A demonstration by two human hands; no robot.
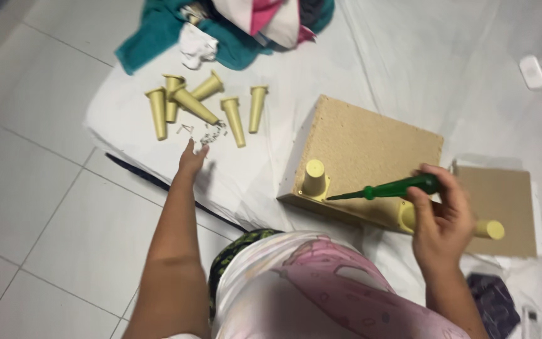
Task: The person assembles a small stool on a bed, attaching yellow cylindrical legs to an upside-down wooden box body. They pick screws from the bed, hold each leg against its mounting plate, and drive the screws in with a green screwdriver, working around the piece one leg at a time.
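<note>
My right hand [441, 216] grips a green-handled screwdriver [396, 187], its tip pointing left at a yellow tapered furniture leg [313, 178] standing on the edge of a chipboard panel [365, 150]. A second yellow leg [484, 228] pokes out to the right past my right hand. My left hand [192, 158] stretches forward over the white sheet, fingers spread, just short of a small heap of screws [208, 133]. Several loose yellow legs [196, 105] lie beyond the screws.
A white sheet [409, 56] covers the tiled floor [39, 188]. A pile of teal, pink and white cloth [233, 25] lies at the top. A brown cardboard piece [503, 207] sits right of the panel. A white small object [532, 71] lies far right. A dark thin strip [152, 182] crosses the floor.
</note>
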